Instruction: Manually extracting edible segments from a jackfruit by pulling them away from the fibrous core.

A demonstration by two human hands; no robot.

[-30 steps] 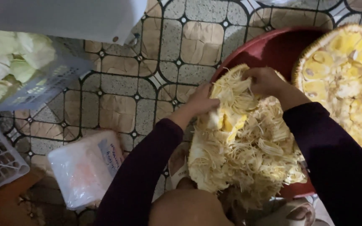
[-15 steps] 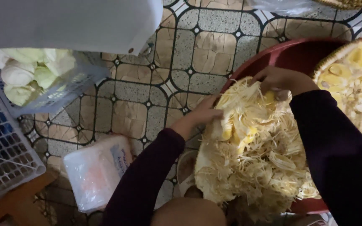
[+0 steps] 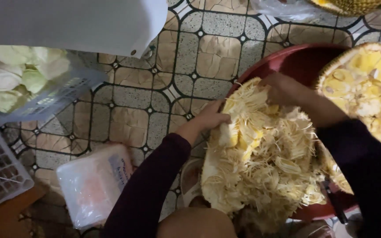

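Left hand [image 3: 212, 117]: grip clenched on the 9 o'clock edge of the jackfruit piece [image 3: 261, 163].
Right hand [image 3: 283, 88]: grasping its 12 o'clock rim.
Jackfruit piece: over the red basin [image 3: 296, 61], on the tiled floor [image 3: 146, 92].
Cut jackfruit half [image 3: 367, 88]: 3 o'clock.

The jackfruit piece [image 3: 265, 163] lies partly in the basin [image 3: 300, 61], which stands on the floor [image 3: 164, 97]. The left hand [image 3: 212, 117] rests on its left edge, the right hand [image 3: 283, 88] on its far end. Right of it lies 1 jackfruit half [image 3: 367, 88]. Left on the floor lie a plastic bag [image 3: 93, 185] and, farther off, a basket [image 3: 40, 101].
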